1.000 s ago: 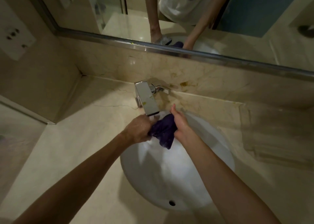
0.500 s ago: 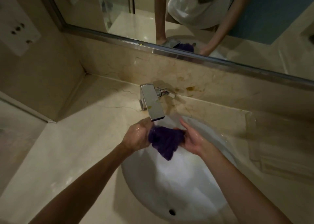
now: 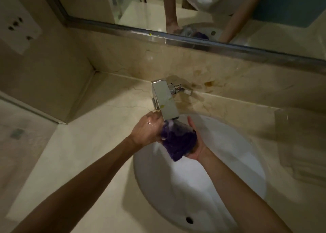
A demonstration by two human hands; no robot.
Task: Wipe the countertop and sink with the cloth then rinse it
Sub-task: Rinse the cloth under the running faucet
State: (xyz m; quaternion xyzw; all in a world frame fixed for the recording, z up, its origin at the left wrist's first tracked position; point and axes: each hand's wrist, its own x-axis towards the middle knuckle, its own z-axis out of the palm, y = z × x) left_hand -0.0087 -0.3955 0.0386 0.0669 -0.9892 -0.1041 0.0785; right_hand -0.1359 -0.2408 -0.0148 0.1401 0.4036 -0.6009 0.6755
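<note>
A dark purple cloth (image 3: 180, 141) is bunched up between both of my hands, right under the spout of the chrome tap (image 3: 165, 101). Water runs from the spout onto the top of the cloth. My left hand (image 3: 147, 130) grips the cloth's left side and is wet. My right hand (image 3: 195, 144) cups the cloth from the right and below, palm turned towards it. Both hands hang over the back part of the white oval sink (image 3: 238, 162). The beige marble countertop (image 3: 79, 155) surrounds the sink.
A mirror (image 3: 194, 12) with a metal frame runs along the back wall and reflects my arms. A socket plate (image 3: 19, 28) is on the left wall. The sink's overflow hole (image 3: 189, 220) is at its near side. A folded pale towel (image 3: 303, 144) lies at the right.
Water now runs from the tap onto the cloth. My right hand has turned palm-up under the cloth. The view has shifted slightly up and right.
</note>
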